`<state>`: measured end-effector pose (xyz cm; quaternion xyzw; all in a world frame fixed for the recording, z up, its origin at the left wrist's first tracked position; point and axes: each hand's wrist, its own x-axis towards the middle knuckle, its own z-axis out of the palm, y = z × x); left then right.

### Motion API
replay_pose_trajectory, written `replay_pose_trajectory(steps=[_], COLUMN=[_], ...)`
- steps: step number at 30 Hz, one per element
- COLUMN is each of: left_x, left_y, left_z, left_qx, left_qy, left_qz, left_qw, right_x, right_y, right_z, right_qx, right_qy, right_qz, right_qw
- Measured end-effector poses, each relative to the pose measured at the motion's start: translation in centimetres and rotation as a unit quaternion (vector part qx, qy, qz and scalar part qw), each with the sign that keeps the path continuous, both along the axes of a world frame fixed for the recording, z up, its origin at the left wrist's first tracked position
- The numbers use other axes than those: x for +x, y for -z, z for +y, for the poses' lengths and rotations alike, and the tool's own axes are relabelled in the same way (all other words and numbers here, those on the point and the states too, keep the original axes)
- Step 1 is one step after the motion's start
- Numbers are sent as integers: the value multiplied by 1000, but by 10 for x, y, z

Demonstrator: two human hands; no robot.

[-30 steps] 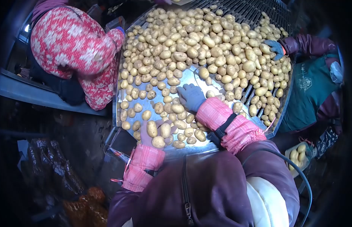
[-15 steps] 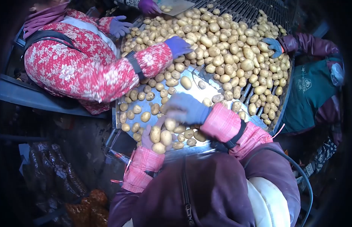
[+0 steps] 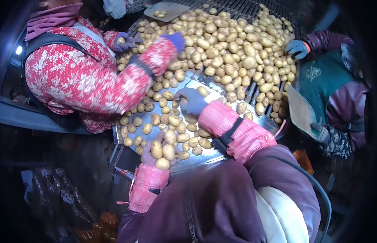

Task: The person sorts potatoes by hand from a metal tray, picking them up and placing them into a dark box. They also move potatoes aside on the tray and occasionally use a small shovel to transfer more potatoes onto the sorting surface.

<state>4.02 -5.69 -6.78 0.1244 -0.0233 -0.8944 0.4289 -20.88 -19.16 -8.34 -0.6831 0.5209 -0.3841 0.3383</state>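
Note:
My left hand (image 3: 147, 155), in a pale purple glove, is closed around several potatoes (image 3: 168, 152) at the near edge of the metal tray (image 3: 188, 161). Its fingers are partly covered by them. My right hand (image 3: 192, 101), in a blue-grey glove, hovers over the middle of the tray with bent fingers that look spread apart. No potato shows in it. One potato (image 3: 202, 91) lies just beyond its knuckles, and loose ones are scattered to its left and below.
A large potato heap (image 3: 233, 44) covers the dark slatted grate (image 3: 253, 7). At left, a person in a red floral sleeve (image 3: 87, 73) reaches over it. Another person's gloved hand (image 3: 297, 49) rests at its right edge, beside a flat scoop (image 3: 302, 113). A second scoop (image 3: 172, 11) lies at the back.
My right hand has moved away from my left hand, up the tray. My left hand still holds its potatoes. The left person's arm has drawn back, and the right person's scoop has come into view.

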Motion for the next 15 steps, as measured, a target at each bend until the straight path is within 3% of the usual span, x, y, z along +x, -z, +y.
replay_pose_trajectory(steps=[2,3,4,5,7,8,11,15], left_x=[2,1,1,1,3,5,3,-1], left_y=[4,5,5,6,9,10,11,6], left_z=[3,7,12,16,21,23,28,33], left_qx=[-40,-33,-27,-21,-48,-60,-71,-43], left_qy=[7,0,-9,-18,-2,5,10,6], left_qz=[28,9,-10,-30,-29,-29,-24,-23], left_qw=[999,999,1000,999,998,998,997,999], right_x=[-27,-42,-66,-89,-132,-150,-176,-183], right_y=[-19,-33,-21,-31,-22,-12,-8,-7], right_z=[24,38,42,53,66,72,67,63], right_qx=[124,172,-64,15,-94,-141,27,53], right_qy=[17,51,118,208,327,358,315,270], right_qz=[-262,-392,-205,-131,175,250,262,240], right_qw=[957,903,970,969,924,889,912,931])
